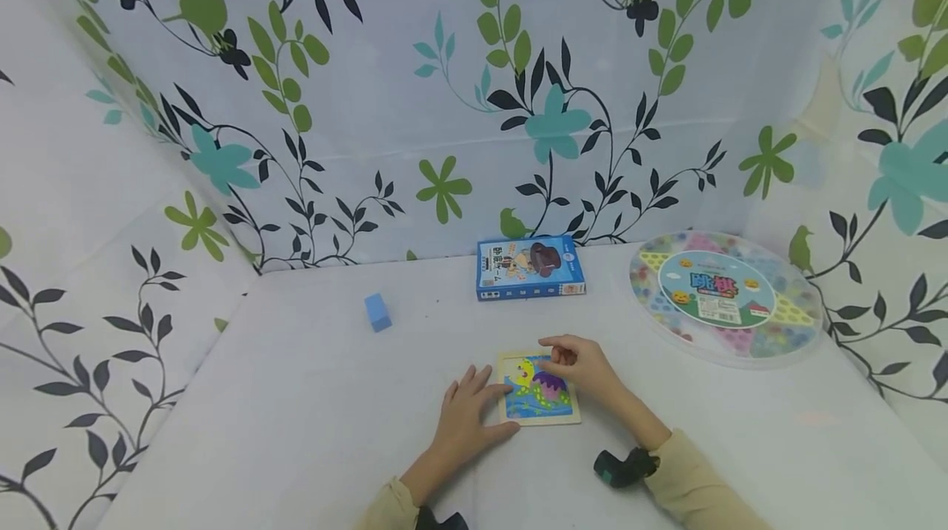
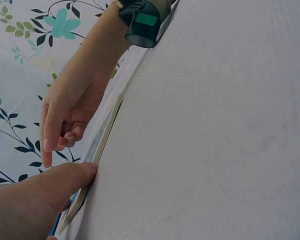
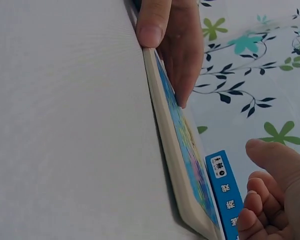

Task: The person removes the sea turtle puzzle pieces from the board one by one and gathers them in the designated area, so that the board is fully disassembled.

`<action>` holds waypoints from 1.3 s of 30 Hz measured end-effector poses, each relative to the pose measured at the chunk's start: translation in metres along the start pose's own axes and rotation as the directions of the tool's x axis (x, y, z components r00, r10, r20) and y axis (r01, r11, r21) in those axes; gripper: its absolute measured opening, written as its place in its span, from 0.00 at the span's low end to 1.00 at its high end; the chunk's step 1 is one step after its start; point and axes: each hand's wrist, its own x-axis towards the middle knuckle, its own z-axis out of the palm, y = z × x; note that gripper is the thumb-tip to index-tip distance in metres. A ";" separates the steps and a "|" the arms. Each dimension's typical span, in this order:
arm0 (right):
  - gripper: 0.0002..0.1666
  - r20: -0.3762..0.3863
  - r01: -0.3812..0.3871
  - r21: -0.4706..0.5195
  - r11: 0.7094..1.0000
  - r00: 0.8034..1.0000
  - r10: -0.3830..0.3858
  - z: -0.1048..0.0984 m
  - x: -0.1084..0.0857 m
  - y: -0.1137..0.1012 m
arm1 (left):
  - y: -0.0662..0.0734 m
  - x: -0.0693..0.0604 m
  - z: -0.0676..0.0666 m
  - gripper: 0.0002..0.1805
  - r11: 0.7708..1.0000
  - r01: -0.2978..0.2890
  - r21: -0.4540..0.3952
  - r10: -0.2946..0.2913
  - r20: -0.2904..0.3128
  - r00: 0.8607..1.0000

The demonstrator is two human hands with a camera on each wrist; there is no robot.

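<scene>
Head view: wooden frame (image 1: pixel 548 421) holds turtle picture (image 1: pixel 550 387).

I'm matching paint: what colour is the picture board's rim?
The rim is pale cream, clearest in the right wrist view.

Head view: small blue block (image 1: pixel 378 313), left of centre. Blue printed box (image 1: pixel 529 268), just right of centre. Round flat case (image 1: pixel 726 298) with multicoloured sections and oval label, right. White tabletop (image 1: pixel 311 423), lower half. Leaf-and-bird patterned cloth (image 1: pixel 392 102), upper half.
</scene>
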 end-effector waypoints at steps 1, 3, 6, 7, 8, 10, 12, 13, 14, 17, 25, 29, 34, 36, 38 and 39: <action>0.19 0.003 0.002 -0.006 1.000 1.000 -0.002 0.001 0.000 0.002 | 0.000 0.000 0.000 0.28 1.000 0.000 -0.003 0.000 0.001 1.000; 0.19 0.008 0.007 -0.022 1.000 1.000 -0.007 0.003 0.000 0.010 | -0.001 0.000 0.000 0.28 1.000 0.001 -0.008 -0.001 0.004 1.000; 0.20 0.026 0.025 -0.061 0.998 0.999 -0.023 0.006 0.001 0.024 | -0.003 0.001 0.001 0.29 1.000 0.000 -0.008 0.000 0.010 1.000; 0.20 0.033 0.027 -0.072 0.997 0.999 -0.025 0.006 0.001 0.025 | -0.003 0.001 0.001 0.29 1.000 0.000 -0.006 0.000 0.012 1.000; 0.20 0.038 0.029 -0.083 0.996 0.999 -0.026 0.007 0.001 0.025 | -0.003 0.001 0.001 0.29 1.000 0.000 -0.005 0.000 0.013 1.000; 0.20 0.046 0.037 -0.109 0.993 0.998 -0.033 0.008 0.000 0.026 | -0.004 0.000 0.002 0.29 1.000 -0.001 0.001 0.001 0.015 1.000; 0.20 0.048 0.047 -0.129 0.991 0.998 -0.041 0.010 -0.001 0.026 | -0.004 0.000 0.003 0.29 1.000 -0.004 0.002 0.004 0.010 1.000; 0.20 0.048 0.051 -0.138 0.989 0.998 -0.045 0.010 -0.001 0.026 | -0.004 0.000 0.003 0.28 1.000 -0.007 0.004 0.007 0.008 1.000; 0.20 0.050 0.054 -0.143 0.988 0.998 -0.048 0.011 -0.002 0.026 | -0.004 0.000 0.003 0.28 1.000 -0.010 0.005 0.010 0.005 1.000; 0.21 0.055 0.064 -0.154 0.986 0.997 -0.056 0.013 -0.003 0.025 | -0.004 0.000 0.002 0.28 1.000 -0.017 0.007 0.017 -0.001 1.000; 0.20 0.060 0.009 -0.185 0.983 0.998 0.002 0.015 -0.001 0.022 | -0.004 0.000 0.001 0.27 0.999 -0.033 0.007 0.033 -0.009 0.999; 0.20 0.071 -0.053 -0.165 0.985 0.995 0.066 0.015 0.003 0.020 | -0.004 0.000 -0.001 0.27 1.000 -0.028 -0.001 0.028 -0.012 1.000; 0.19 0.097 -0.120 -0.161 0.980 0.986 0.136 0.015 0.006 0.018 | -0.004 -0.001 -0.001 0.28 1.000 -0.017 -0.012 0.017 0.004 1.000; 0.19 0.111 -0.139 -0.160 0.977 0.981 0.158 0.015 0.007 0.018 | -0.004 -0.001 0.000 0.28 1.000 -0.017 -0.013 0.017 0.006 1.000; 0.18 0.125 -0.156 -0.159 0.975 0.976 0.177 0.014 0.008 0.017 | -0.004 0.000 0.001 0.28 1.000 -0.019 -0.010 0.019 0.005 1.000; 0.18 0.131 -0.163 -0.157 0.974 0.974 0.184 0.014 0.009 0.016 | -0.004 0.000 0.001 0.27 1.000 -0.022 -0.011 0.022 0.001 1.000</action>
